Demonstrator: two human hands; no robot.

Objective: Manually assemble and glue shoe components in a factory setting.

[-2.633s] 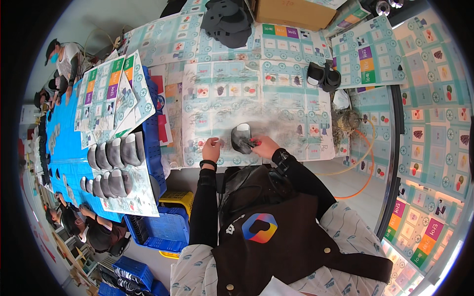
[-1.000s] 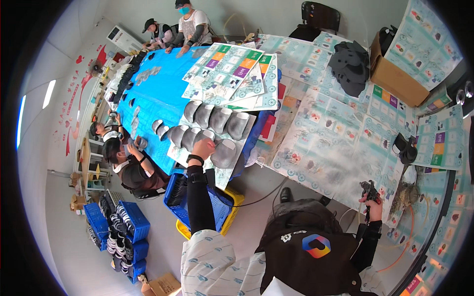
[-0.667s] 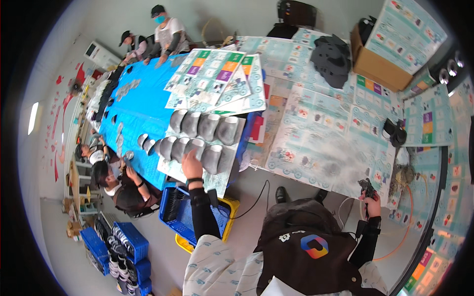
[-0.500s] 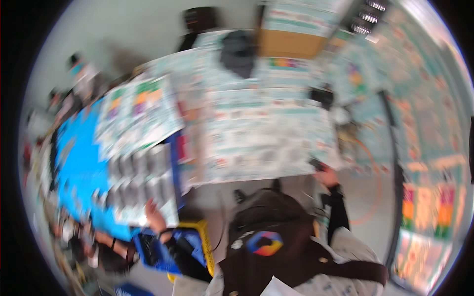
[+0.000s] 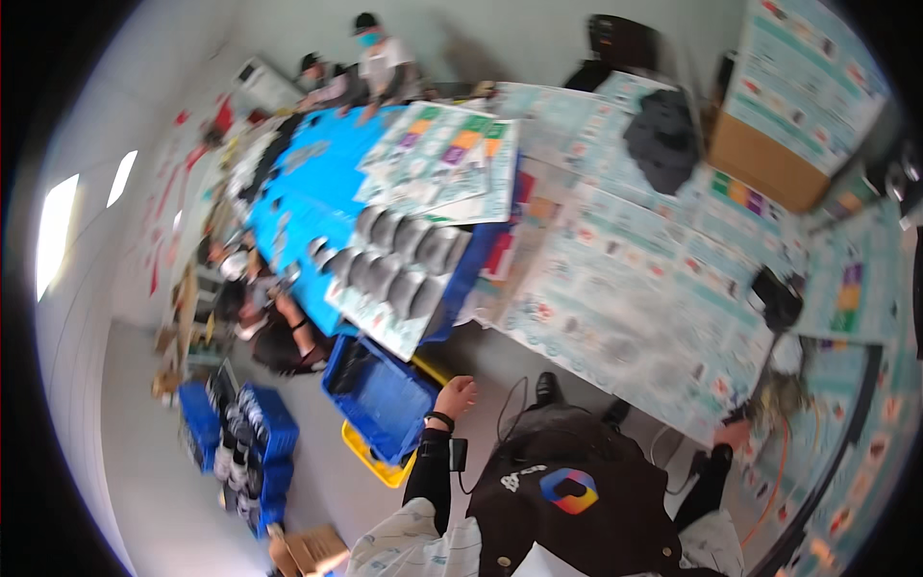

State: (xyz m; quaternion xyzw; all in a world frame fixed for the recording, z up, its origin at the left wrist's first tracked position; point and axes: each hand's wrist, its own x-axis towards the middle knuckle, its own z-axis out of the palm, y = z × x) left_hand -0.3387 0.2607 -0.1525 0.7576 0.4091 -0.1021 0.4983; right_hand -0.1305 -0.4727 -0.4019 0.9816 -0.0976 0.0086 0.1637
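Note:
My left hand (image 5: 456,395) is raised near the blue crate (image 5: 385,385), its fingers curled in and nothing visible in them. By the near right corner of the printed-sheet-covered table (image 5: 596,298), my right hand (image 5: 733,435) grips a small dark object (image 5: 737,413), too blurred to name. Dark grey curved pieces (image 5: 383,276) lie in two rows on a white board at the end of the blue-topped table (image 5: 317,183). Printed sheets (image 5: 437,159) are stacked behind them. Inside the crate is something black (image 5: 358,365).
A yellow crate (image 5: 385,471) sits under the blue one. More blue crates (image 5: 264,413) and a cardboard box (image 5: 306,550) stand on the floor at left. People work along the blue table. A dark grey cloth (image 5: 663,139) and a black device (image 5: 775,298) are on the printed-sheet table.
My view has swung left, so the tables appear shifted right and tilted. My left hand has drawn back from beside the grey pieces and its fingers have curled. My right hand still holds the dark object.

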